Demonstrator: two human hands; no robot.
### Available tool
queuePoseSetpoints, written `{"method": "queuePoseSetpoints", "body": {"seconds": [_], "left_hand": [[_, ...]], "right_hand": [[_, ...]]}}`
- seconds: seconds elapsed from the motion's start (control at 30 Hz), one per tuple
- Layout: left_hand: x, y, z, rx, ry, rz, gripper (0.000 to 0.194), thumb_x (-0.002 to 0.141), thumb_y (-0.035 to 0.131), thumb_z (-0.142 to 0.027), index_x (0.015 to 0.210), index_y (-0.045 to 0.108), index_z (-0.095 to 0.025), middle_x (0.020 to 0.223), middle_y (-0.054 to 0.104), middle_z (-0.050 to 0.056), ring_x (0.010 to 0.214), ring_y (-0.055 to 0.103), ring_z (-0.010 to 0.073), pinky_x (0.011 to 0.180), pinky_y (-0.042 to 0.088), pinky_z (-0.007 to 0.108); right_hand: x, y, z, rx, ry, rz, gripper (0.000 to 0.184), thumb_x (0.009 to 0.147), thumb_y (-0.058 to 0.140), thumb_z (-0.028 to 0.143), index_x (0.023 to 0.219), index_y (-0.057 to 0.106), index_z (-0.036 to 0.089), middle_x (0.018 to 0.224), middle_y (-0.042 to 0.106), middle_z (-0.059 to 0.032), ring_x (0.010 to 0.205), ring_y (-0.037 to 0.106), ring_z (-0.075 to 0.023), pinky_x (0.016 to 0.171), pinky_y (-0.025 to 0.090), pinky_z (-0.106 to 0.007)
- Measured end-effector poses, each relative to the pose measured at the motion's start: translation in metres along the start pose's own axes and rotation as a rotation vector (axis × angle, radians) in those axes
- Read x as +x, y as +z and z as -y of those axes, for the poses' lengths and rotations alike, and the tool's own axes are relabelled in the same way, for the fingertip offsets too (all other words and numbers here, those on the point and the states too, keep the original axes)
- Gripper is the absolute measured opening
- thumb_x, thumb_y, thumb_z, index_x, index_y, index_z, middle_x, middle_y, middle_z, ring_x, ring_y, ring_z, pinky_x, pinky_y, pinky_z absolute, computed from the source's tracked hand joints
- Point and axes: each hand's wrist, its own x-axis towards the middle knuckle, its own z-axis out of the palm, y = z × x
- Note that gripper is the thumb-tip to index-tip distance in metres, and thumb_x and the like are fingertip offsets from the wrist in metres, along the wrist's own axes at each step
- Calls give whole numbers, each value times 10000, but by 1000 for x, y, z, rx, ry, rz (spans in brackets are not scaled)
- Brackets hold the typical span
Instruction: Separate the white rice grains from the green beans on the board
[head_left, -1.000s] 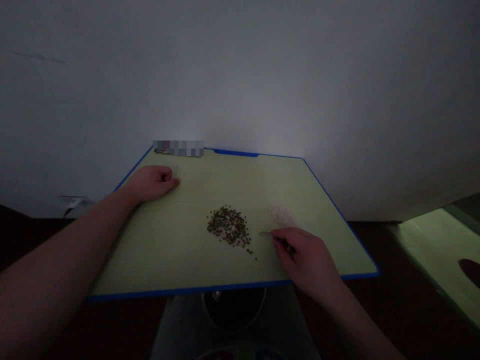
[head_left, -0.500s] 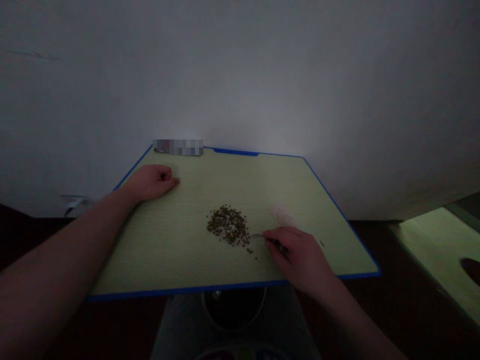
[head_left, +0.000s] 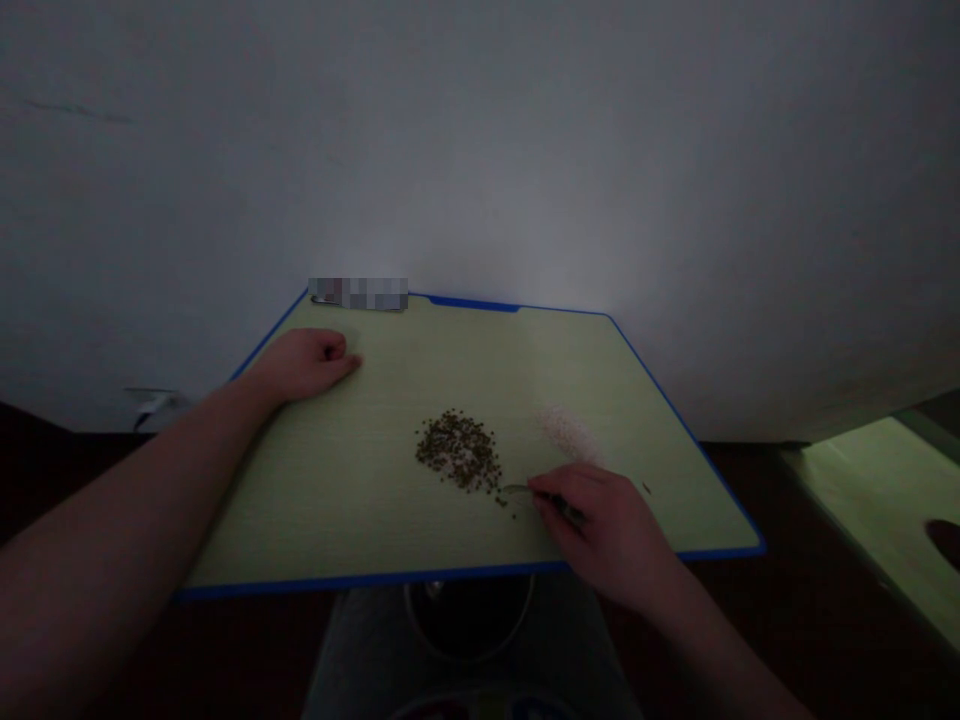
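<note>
My right hand (head_left: pixel 607 530) grips a small metal spoon (head_left: pixel 517 491) whose tip lies at the lower right edge of a heap of small green-brown beans (head_left: pixel 457 450). A pale heap of fine white grains (head_left: pixel 568 435) lies just beyond that hand. One dark seed (head_left: pixel 646 488) sits apart to the right. My left hand (head_left: pixel 304 365) rests loosely curled on the pale green, blue-edged board (head_left: pixel 337 500), holding nothing, well left of the beans.
A pixelated object (head_left: pixel 358 294) lies on the board's far edge, against a white wall (head_left: pixel 480 150). A second green surface (head_left: pixel 877 500) shows at the right. Below the board's near edge are a grey shape and a dark round thing (head_left: pixel 469 620).
The spoon tip has shifted left and toward me, to the lower right edge of the beans. My left hand has stayed put.
</note>
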Motion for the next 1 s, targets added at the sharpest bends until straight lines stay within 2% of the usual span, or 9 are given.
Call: {"method": "queuePoseSetpoints", "body": {"seconds": [0.37,0.7,1.0], "left_hand": [[1,0,2,5,17,7,358,760,531,-571,629,449,-247,581,490,25,620,478,201,620,310,340],[-2,-3,-3,7,56,-5,365,810,535,-535,633,413,-240,546,443,-9,618,413,163,618,295,330],[0,-2,-2,4,13,18,349,810,548,-526,645,426,-243,558,452,-8,629,435,176,626,299,330]], "right_hand": [[-3,3,3,3,-25,-22,252,960,525,158,989,774,182,877,812,-69,778,762,-213,709,598,-337],[-7,8,9,-6,-34,-53,245,935,523,144,967,762,188,843,807,-65,726,756,-204,675,596,-323],[-8,11,14,7,-24,-56,251,933,528,137,983,771,173,837,799,-73,726,759,-215,678,600,-332]]}}
